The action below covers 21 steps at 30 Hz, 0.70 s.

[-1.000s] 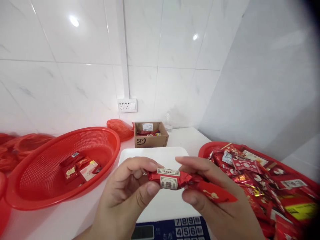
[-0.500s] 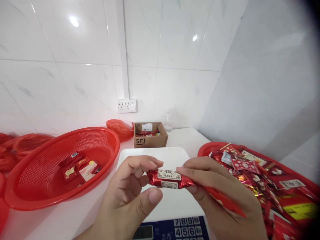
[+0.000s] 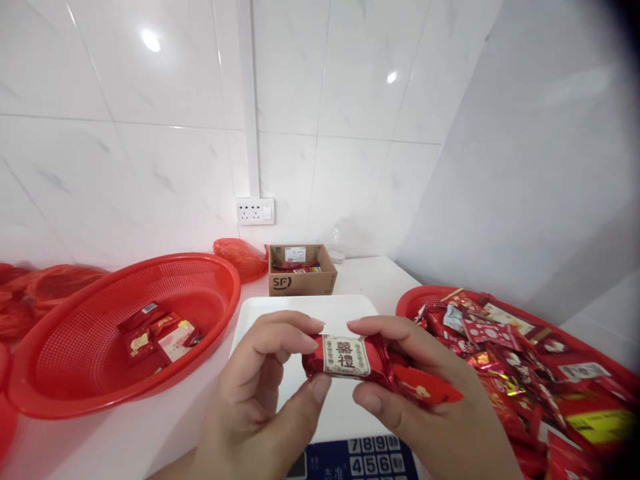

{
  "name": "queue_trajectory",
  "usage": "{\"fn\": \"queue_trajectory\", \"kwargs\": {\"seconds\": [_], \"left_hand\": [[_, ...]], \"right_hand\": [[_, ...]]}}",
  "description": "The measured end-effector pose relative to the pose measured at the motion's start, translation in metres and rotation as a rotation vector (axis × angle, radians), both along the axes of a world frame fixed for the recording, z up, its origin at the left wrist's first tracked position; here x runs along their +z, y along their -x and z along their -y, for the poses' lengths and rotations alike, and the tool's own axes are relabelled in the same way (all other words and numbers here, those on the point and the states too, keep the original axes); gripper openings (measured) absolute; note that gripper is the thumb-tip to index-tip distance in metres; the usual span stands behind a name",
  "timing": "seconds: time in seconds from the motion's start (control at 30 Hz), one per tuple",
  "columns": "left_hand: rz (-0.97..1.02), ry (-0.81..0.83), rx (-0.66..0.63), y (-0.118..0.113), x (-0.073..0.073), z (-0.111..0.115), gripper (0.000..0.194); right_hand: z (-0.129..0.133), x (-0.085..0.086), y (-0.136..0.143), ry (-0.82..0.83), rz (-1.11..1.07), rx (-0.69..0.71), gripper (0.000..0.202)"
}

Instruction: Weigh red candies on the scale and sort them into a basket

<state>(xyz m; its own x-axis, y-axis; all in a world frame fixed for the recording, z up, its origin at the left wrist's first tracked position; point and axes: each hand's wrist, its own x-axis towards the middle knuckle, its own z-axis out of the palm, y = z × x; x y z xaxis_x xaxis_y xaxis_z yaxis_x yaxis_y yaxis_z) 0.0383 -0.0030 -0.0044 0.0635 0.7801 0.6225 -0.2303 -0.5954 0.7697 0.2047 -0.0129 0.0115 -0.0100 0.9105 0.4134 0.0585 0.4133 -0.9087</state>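
Above the scale's white pan, my left hand pinches the left end of a red foil-wrapped candy between thumb and fingers. Its cream label with dark Chinese characters faces me. My right hand curls around the candy's right end, its thumb and index fingertip apart. Within that hand a red packet with a pale print pokes out past the candy; part of it is hidden by the fingers. Beneath both hands is the digital scale, its blue keypad partly in view.
At left, a red plastic basket contains several red packets. A fuller red basket of assorted wrapped sweets stands at right. Behind the scale are an SF cardboard box, a red plastic bag and a clear plastic item by the tiled wall.
The candy has been rolled so its label turns toward me. My left thumb has closed onto it, while my right thumb and index finger have spread and the red packet shows more.
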Motion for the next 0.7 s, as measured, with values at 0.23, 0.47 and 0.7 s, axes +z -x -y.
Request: {"fn": "queue_trajectory", "kwargs": {"seconds": [0.23,0.47,0.7], "left_hand": [[-0.086,0.029,0.005,0.0014,0.0006,0.0006,0.040],[-0.087,-0.023,0.007,0.0004,0.0005,0.0010,0.040],[0.055,-0.043,-0.053,-0.0038,-0.0050,0.0038,0.035]], "right_hand": [[0.0047,-0.0014,0.0020,-0.089,0.020,-0.076,0.033],[0.0028,0.0035,-0.0004,-0.028,0.042,0.005,0.038],[0.0033,0.0001,-0.0006,-0.068,0.005,0.027,0.024]]}}
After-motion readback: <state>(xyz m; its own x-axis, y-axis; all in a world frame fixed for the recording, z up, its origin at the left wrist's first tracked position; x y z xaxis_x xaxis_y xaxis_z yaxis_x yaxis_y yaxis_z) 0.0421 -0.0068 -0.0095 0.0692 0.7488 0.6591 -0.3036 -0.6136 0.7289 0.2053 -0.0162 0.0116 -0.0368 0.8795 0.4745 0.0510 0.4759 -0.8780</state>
